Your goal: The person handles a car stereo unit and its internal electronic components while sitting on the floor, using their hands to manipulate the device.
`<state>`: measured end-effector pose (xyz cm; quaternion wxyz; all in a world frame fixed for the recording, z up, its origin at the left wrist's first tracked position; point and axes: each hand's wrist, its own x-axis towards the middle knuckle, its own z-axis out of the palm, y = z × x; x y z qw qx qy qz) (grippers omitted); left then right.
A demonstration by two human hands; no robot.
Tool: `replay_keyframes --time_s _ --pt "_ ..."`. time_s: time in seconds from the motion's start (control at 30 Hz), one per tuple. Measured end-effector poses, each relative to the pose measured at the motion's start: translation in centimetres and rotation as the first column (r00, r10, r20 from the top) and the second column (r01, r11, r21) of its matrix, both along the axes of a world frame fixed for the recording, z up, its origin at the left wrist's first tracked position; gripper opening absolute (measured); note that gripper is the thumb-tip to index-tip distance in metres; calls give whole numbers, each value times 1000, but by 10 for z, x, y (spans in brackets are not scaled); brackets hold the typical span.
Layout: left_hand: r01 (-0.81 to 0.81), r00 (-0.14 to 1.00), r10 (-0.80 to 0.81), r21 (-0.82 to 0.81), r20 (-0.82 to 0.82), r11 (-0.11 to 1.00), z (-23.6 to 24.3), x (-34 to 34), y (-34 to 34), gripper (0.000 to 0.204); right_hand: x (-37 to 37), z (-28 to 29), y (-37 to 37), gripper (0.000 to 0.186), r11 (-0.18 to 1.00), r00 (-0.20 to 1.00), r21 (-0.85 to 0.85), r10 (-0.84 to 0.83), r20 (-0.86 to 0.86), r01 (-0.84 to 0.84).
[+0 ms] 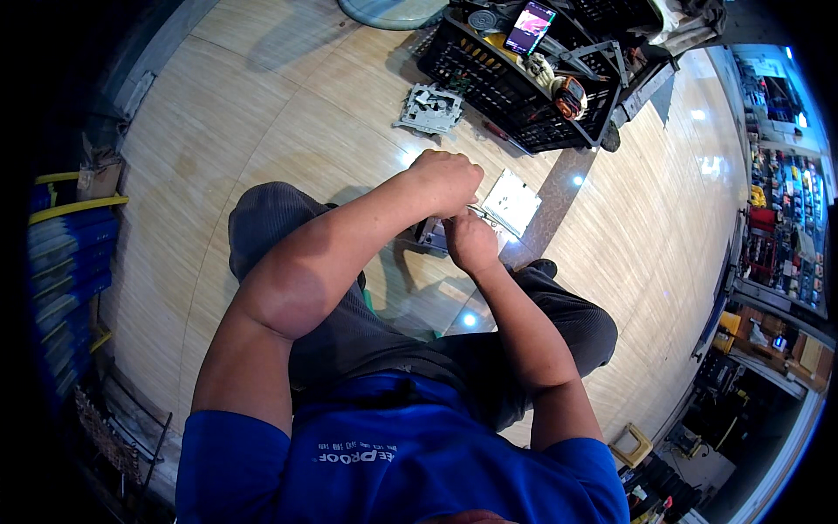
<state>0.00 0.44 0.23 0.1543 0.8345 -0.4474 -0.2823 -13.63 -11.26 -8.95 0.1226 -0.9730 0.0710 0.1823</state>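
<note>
Head view shows your left hand [447, 182] and right hand [473, 240] curled together above the boxy unit [432, 234], their exact grip impossible to tell, the pale plate [512, 203] just right, so work seems partway: unit apparently opened, handling there unfinished.

A plate [513, 204] lies just right of the hands [447, 183], a crate [499, 94] bearing a phone [530, 28] beyond.

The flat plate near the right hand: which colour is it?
The flat plate is whitish, as the head view shows.
</note>
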Motion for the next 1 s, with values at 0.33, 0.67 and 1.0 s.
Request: replay_keyframes --time_s 0.33,0.67,1.0 --pt "7 1000 -7 -18 9 1000 -3 0 -1 29 -4 -6 -1 29 998 998 67 -17 63 13" --pt "16 1000 -16 -4 13 1000 -2 0 -2 31 -5 -2 1 29 997 997 74 -17 78 11" --pt "9 1000 -9 -19 6 1000 -4 -2 -1 30 -8 -9 0 26 997 996 79 5 88 -12"
